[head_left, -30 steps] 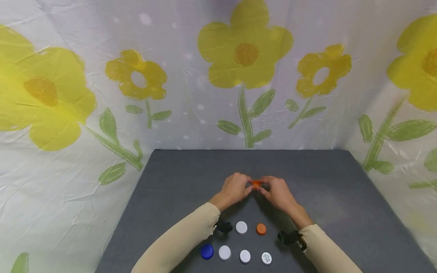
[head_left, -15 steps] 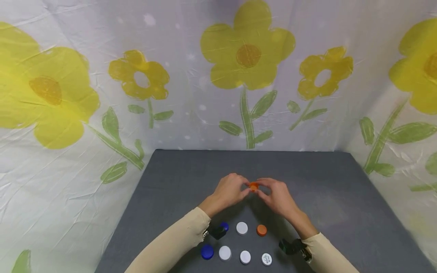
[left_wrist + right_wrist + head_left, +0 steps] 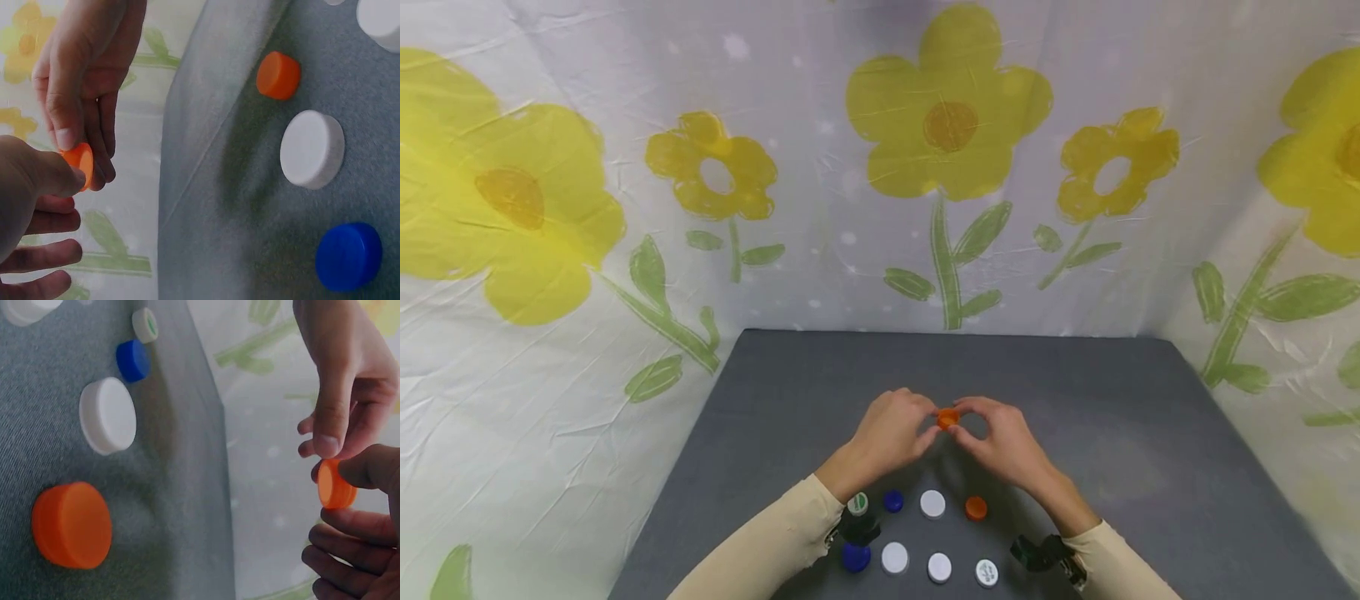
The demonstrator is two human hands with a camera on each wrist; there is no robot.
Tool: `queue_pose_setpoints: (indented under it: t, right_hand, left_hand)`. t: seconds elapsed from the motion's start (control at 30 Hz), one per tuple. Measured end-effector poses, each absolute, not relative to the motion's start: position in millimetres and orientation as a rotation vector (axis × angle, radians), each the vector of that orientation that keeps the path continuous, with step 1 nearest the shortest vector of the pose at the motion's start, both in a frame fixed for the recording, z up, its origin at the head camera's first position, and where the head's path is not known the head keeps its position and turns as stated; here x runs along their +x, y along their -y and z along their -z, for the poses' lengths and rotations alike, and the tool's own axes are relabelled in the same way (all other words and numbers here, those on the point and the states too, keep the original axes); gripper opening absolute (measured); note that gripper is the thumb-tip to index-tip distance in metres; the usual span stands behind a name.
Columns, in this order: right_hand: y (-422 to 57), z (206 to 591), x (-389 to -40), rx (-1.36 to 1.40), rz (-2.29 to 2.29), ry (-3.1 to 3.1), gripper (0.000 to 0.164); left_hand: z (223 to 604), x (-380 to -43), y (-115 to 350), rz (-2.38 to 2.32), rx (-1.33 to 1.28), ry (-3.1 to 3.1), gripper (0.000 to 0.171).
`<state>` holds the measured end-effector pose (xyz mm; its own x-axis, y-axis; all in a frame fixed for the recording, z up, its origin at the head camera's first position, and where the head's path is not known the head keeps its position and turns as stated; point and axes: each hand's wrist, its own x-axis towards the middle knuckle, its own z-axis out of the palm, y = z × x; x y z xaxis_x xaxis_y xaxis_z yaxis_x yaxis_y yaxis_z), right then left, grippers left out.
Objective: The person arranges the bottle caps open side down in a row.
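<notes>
Both hands pinch one orange bottle cap (image 3: 947, 418) between them, raised over the dark table. My left hand (image 3: 891, 429) has its thumb and fingers on the cap's left side. From the other side, thumb and fingers of my right hand (image 3: 1003, 440) grip it. In the left wrist view the left thumb lies across the face of the orange cap (image 3: 86, 159), its other fingers spread apart. In the right wrist view the orange cap (image 3: 335, 487) stands on edge between the thumbs and fingers.
Caps lie in two rows on the dark grey table (image 3: 790, 375): another orange one (image 3: 976, 508), white ones such as this white cap (image 3: 932, 504), a small blue cap (image 3: 892, 501), a larger blue cap (image 3: 855, 557) and a green-and-white cap (image 3: 857, 503). A flowered curtain (image 3: 820, 167) surrounds the table.
Both hands have drifted left and slightly toward me with the orange cap between them. The left forearm's shift has uncovered the small blue cap and the green-and-white cap.
</notes>
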<state>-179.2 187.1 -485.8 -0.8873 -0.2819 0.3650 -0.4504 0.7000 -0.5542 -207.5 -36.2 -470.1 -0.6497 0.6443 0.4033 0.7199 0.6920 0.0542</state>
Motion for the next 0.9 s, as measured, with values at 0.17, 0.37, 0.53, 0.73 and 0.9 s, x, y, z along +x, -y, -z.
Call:
queue_pose_setpoints:
  t: [0.17,0.37,0.53,0.73,0.9]
  right_hand:
    - [-182.4,480.8,-175.1,0.564,-1.001,2.682,0.02]
    - [-178.8,476.5,-172.1,0.506,-1.117,2.743,0.018]
    - [-176.8,478.0,-171.5,0.466,-1.241,2.788,0.015]
    - [-174.6,482.6,-170.6,0.503,-1.286,2.77,0.018]
    - [-173.3,484.9,-170.8,0.577,-1.2,2.688,0.018]
  left_hand:
    - [468.8,-201.3,42.9,0.217,-1.073,2.484,0.028]
    - [471.5,-196.3,48.2,0.284,-1.13,2.405,0.031]
    - [475.8,-191.9,53.0,0.318,-1.153,2.387,0.026]
    - [481.4,-189.8,58.8,0.375,-1.138,2.4,0.024]
    - [483.2,-190.0,62.9,0.45,-1.1,2.432,0.023]
